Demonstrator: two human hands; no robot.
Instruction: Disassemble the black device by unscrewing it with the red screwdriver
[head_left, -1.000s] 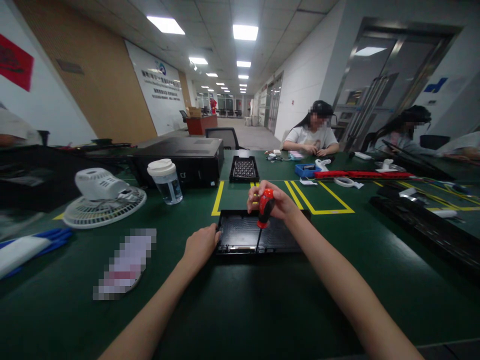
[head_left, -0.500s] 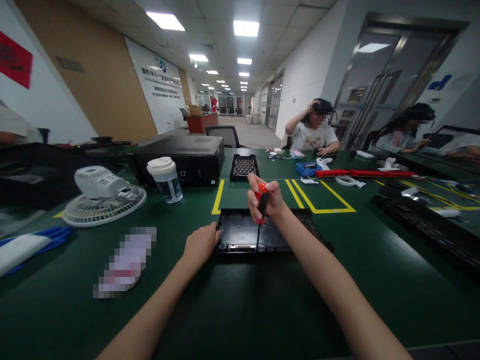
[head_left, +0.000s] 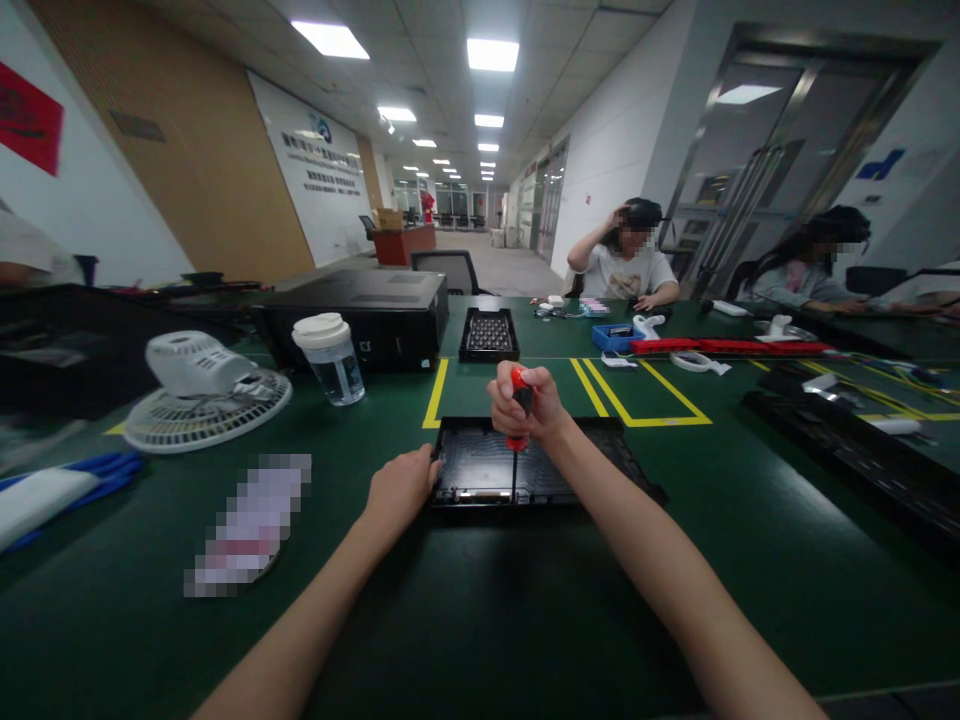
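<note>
Hands (head_left: 541,404) hold screwdriver (head_left: 516,443) and black panel (head_left: 471,462); the wall lettering (head_left: 322,160) is unreadable.

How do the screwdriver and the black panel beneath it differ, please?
The screwdriver has a red-and-black handle; the panel is mostly black. The screwdriver stands nearly upright, while the panel lies flat on the table. The right hand grips the screwdriver, while the left hand touches the panel's left edge. Both show black.

Dim, glaring ceiling panels (head_left: 493,55), stretched edges
</note>
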